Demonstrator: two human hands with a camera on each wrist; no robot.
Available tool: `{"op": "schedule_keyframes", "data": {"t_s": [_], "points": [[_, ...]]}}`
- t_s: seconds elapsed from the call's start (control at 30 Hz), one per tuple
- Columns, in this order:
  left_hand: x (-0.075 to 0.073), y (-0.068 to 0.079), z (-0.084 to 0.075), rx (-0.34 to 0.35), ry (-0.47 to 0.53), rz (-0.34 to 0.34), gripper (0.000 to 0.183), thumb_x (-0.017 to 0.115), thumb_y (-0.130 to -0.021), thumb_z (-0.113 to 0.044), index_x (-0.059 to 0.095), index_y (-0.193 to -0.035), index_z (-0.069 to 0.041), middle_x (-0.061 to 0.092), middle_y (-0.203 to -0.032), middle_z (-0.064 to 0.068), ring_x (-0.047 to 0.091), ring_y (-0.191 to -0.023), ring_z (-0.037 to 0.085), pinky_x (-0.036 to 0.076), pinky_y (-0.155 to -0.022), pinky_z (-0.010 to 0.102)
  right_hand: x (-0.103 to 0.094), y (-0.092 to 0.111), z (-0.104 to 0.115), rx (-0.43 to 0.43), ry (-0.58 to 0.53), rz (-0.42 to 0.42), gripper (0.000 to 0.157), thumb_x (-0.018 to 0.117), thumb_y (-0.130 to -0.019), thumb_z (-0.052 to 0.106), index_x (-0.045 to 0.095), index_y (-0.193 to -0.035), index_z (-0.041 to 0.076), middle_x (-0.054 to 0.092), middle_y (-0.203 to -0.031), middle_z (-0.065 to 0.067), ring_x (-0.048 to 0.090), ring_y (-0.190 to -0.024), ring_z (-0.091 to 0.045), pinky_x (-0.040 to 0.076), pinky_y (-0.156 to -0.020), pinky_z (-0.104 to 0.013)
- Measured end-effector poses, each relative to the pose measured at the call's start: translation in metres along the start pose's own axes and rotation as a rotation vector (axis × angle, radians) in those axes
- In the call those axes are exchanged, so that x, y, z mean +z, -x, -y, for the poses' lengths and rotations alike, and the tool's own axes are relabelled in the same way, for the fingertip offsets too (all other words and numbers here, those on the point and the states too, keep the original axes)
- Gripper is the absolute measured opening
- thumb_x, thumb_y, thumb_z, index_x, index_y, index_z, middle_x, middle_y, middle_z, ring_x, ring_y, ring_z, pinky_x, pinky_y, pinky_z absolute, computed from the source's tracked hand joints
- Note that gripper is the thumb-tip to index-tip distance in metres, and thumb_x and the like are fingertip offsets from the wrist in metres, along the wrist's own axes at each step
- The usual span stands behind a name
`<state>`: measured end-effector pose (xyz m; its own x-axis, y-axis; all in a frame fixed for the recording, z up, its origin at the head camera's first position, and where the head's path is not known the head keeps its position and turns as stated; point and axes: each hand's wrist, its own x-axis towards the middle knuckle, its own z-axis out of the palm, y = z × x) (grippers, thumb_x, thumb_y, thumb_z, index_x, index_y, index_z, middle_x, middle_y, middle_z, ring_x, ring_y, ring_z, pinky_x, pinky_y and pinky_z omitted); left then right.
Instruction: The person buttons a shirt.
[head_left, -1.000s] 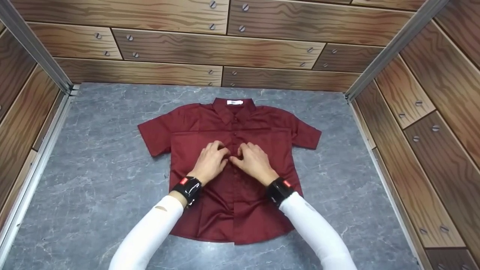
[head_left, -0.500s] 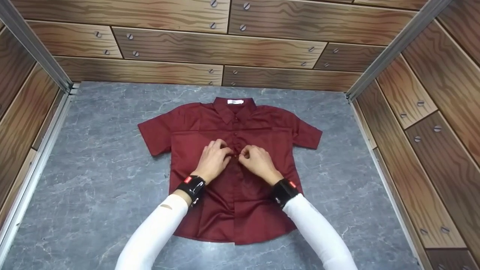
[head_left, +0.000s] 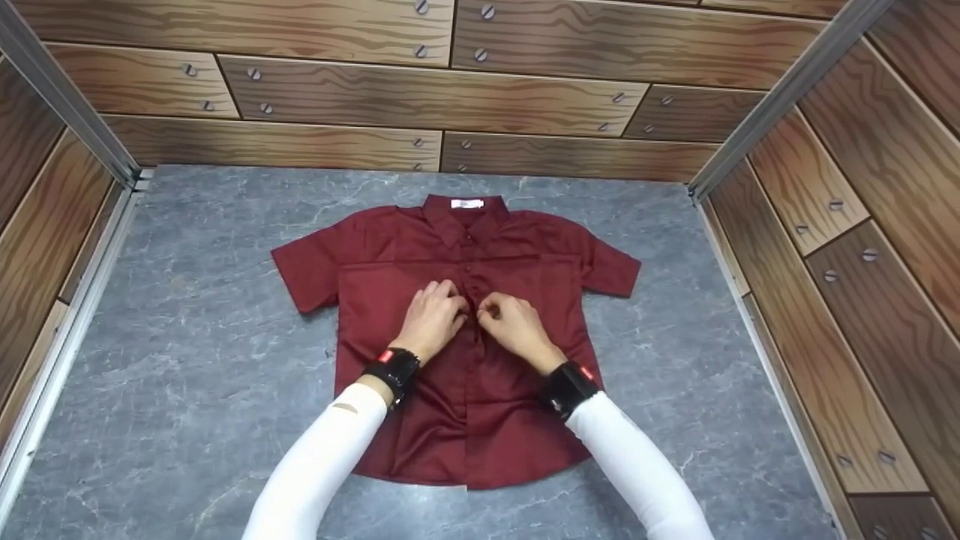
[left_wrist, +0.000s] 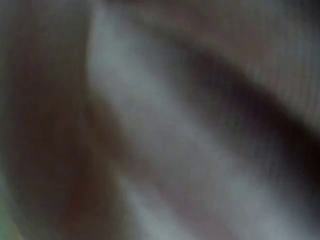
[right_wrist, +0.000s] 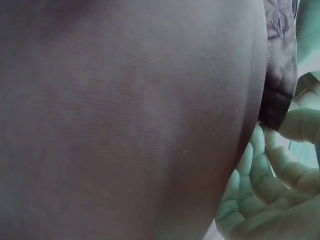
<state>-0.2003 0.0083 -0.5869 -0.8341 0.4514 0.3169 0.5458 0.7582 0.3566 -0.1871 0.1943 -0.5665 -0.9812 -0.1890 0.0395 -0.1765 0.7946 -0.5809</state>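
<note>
A dark red short-sleeved button-up shirt (head_left: 405, 375) lies front up, its collar at the far end. Over the middle of its button placket, my left hand (head_left: 433, 319) pinches the cloth with curled fingers. Facing it across a small gap, my right hand (head_left: 516, 326) pinches the placket between thumb and fingers. In the right wrist view, the raised placket (right_wrist: 280, 55) with a buttonhole runs down to the fingers (right_wrist: 265, 175) there. The left wrist view is blurred cloth too close to read. The fingertips are partly hidden in the head view.
The shirt lies on a grey marbled tabletop (head_left: 187, 315). Wood-patterned panels (head_left: 337, 90) stand at the back and on both sides, with metal rails (head_left: 67, 352) along the edges. Each wrist wears a black band (head_left: 394, 369).
My left hand has shifted slightly right and closer to the placket. The right hand's thumb and fingers have come together on the cloth, and the placket is now lifted between the hands.
</note>
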Motion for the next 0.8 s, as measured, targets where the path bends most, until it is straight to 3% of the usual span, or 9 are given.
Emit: {"op": "schedule_keyframes", "data": {"t_s": [0.13, 0.3, 0.43, 0.8], "points": [[-0.003, 0.0, -0.003, -0.03, 0.036, -0.001, 0.008, 0.077, -0.091, -0.015, 0.076, -0.092, -0.008, 0.062, -0.097, 0.009, 0.059, -0.093, 0.031, 0.05, -0.078, 0.046, 0.0, 0.002, 0.0, -0.064, -0.025, -0.022, 0.01, 0.068, -0.096, 0.013, 0.068, -0.106, 0.012, 0.074, -0.092, -0.003, 0.071, -0.083, -0.019, 0.056, -0.076, -0.043], [-0.011, -0.002, -0.006, -0.125, 0.16, 0.054, 0.007, 0.074, -0.093, -0.013, 0.075, -0.093, -0.007, 0.064, -0.097, 0.011, 0.06, -0.094, 0.035, 0.05, -0.084, 0.05, 0.0, 0.005, 0.002, -0.157, -0.039, -0.042, 0.013, 0.069, -0.098, 0.009, 0.068, -0.11, 0.014, 0.075, -0.102, -0.004, 0.071, -0.087, -0.019, 0.057, -0.076, -0.042], [-0.019, -0.004, -0.009, -0.2, 0.246, 0.092, 0.007, 0.073, -0.093, -0.014, 0.076, -0.094, -0.008, 0.065, -0.098, 0.011, 0.061, -0.098, 0.035, 0.049, -0.088, 0.05, 0.0, 0.007, 0.005, -0.168, -0.012, -0.042, 0.007, 0.07, -0.098, 0.013, 0.074, -0.104, 0.013, 0.074, -0.102, -0.003, 0.067, -0.083, -0.019, 0.055, -0.075, -0.042], [-0.031, -0.001, -0.016, -0.327, 0.393, 0.163, 0.009, 0.066, -0.097, -0.013, 0.075, -0.095, -0.009, 0.065, -0.102, 0.008, 0.061, -0.107, 0.035, 0.045, -0.097, 0.052, 0.0, 0.007, 0.009, -0.205, -0.001, -0.035, 0.009, 0.073, -0.097, 0.016, 0.076, -0.102, 0.01, 0.075, -0.098, -0.003, 0.065, -0.076, -0.016, 0.054, -0.07, -0.037]]}}
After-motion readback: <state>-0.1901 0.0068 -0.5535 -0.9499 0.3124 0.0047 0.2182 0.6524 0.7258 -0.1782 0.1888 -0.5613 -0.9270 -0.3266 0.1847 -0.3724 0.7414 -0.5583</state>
